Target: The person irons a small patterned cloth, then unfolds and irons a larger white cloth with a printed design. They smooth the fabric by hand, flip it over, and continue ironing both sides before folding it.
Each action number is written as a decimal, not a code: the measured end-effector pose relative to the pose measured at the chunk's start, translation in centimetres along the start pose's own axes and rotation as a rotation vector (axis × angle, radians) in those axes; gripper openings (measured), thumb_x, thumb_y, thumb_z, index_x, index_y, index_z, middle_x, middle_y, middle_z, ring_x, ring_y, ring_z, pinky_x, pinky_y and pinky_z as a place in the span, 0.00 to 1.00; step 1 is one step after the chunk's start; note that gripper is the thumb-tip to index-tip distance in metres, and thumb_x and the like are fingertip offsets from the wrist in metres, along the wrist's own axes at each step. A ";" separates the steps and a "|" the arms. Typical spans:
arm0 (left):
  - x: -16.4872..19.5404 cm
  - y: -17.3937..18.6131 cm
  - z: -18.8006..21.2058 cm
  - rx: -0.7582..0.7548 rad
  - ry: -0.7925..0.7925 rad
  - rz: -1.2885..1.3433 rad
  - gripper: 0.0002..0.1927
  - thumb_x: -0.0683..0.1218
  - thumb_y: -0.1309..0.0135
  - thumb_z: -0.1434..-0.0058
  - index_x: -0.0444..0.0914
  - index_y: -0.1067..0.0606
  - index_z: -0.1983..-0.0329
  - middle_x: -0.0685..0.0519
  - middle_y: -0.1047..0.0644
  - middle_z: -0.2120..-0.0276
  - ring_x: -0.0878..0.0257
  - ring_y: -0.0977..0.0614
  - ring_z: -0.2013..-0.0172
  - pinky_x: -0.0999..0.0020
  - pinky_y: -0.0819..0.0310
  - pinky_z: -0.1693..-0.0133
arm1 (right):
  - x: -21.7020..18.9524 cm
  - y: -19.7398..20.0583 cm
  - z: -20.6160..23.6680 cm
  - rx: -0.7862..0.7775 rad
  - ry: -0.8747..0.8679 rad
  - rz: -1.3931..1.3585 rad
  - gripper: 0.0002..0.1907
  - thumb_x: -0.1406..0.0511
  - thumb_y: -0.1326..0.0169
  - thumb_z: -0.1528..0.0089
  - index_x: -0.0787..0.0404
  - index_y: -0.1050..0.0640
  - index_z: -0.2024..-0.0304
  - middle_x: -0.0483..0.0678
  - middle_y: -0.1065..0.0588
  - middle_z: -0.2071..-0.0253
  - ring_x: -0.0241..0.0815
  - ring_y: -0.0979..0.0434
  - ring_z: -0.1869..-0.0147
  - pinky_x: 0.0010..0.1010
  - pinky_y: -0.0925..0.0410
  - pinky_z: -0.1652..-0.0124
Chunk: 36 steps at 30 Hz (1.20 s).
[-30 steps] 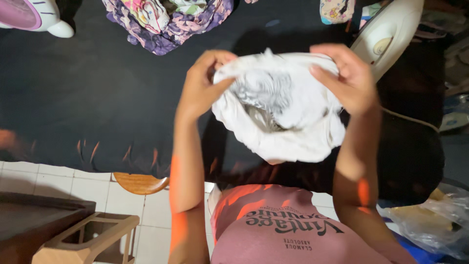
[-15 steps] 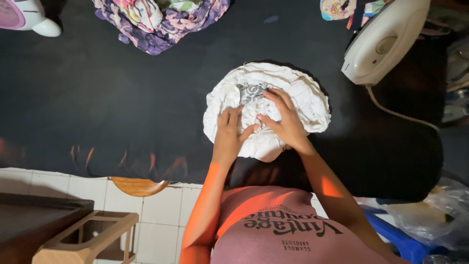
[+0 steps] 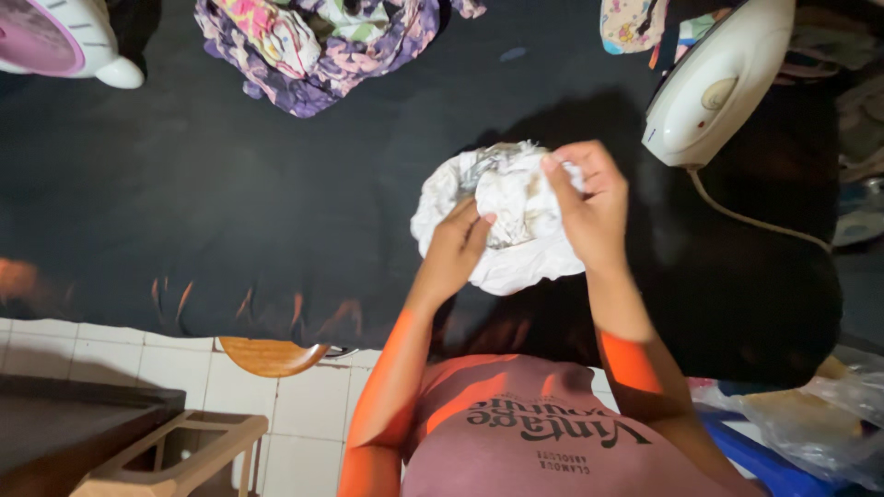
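A crumpled white cloth with a grey print [image 3: 516, 262] lies bunched on the black cloth-covered surface [image 3: 230, 212]. My left hand [image 3: 456, 248] rests on its lower left part with fingers pressing into the fabric. A fold at the cloth's upper right edge is pinched between the fingers of my right hand [image 3: 589, 207]. Both forearms reach in from the bottom of the view.
A white clothes iron [image 3: 714, 87] with its cord stands just right of the cloth. A heap of floral purple clothes [image 3: 313, 41] lies at the back. A pink and white object [image 3: 55, 37] sits far left. A wooden stool [image 3: 175, 456] and plastic bags [image 3: 810, 423] are on the tiled floor.
The cloth, held up spread between both hands a second ago, was laid down and pressed. Now the right hand lifts a fold at its upper edge.
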<state>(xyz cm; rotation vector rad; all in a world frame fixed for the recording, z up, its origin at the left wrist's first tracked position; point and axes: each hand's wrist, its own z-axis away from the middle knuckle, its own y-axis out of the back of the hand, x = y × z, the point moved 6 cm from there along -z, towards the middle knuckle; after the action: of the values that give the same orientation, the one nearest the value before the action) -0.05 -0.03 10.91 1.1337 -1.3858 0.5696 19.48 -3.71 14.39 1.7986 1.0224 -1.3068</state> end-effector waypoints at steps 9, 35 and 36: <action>-3.7 11.3 -5.3 0.361 0.045 1.168 0.14 0.42 0.54 0.29 0.33 0.28 0.43 0.47 0.20 0.49 0.59 0.18 0.49 0.62 0.22 0.46 | -1.9 5.4 -1.0 -0.066 -0.108 0.153 0.13 0.71 0.34 0.39 0.64 0.22 0.53 0.37 0.29 0.67 0.26 0.31 0.64 0.18 0.38 0.65; 1.3 16.6 -4.2 0.226 -0.156 0.253 0.19 0.33 0.50 0.33 0.35 0.31 0.39 0.55 0.25 0.49 0.69 0.24 0.48 0.73 0.28 0.46 | -1.4 13.2 1.0 0.190 -0.159 0.423 0.10 0.70 0.49 0.29 0.61 0.23 0.45 0.46 0.23 0.54 0.35 0.22 0.54 0.29 0.28 0.55; 1.4 16.8 -5.2 0.234 -0.195 0.219 0.24 0.31 0.53 0.37 0.36 0.33 0.37 0.56 0.26 0.46 0.70 0.24 0.46 0.75 0.28 0.45 | -1.1 13.3 -0.1 0.184 -0.201 0.420 0.09 0.69 0.48 0.28 0.62 0.23 0.46 0.46 0.24 0.56 0.35 0.24 0.56 0.29 0.30 0.58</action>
<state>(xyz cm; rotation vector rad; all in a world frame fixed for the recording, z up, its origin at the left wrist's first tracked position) -11.97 10.83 17.96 1.2578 -1.6565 0.8115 31.06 -9.99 16.52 1.8440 0.3957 -1.3100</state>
